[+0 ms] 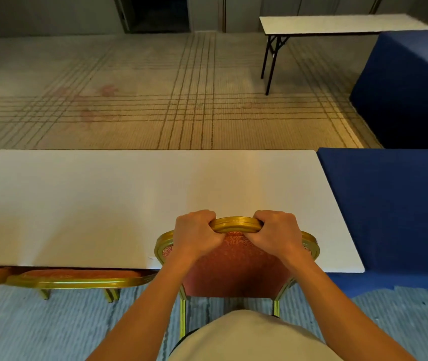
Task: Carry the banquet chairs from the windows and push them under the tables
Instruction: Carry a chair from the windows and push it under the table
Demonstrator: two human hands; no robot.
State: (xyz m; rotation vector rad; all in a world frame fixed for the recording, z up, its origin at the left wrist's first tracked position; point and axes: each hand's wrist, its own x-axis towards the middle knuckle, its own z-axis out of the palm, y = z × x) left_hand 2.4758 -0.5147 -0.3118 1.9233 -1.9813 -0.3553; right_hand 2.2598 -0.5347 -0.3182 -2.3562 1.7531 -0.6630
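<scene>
A banquet chair [236, 267] with a gold frame and red patterned back stands upright at the near edge of a long white table [103, 199]. Its seat is hidden under the tabletop. My left hand [197, 234] grips the top rail of the back on the left side. My right hand [276, 231] grips the same rail on the right side. Two more gold and red chairs [77, 278] sit pushed under the table to the left, only their back rims showing.
A table covered in blue cloth [395, 204] adjoins the white table on the right, with another blue-covered block [405, 84] behind it. A bare folding table [338, 23] stands at the far right. Patterned carpet [129, 100] lies beyond, and a dark doorway [155, 11] at the back.
</scene>
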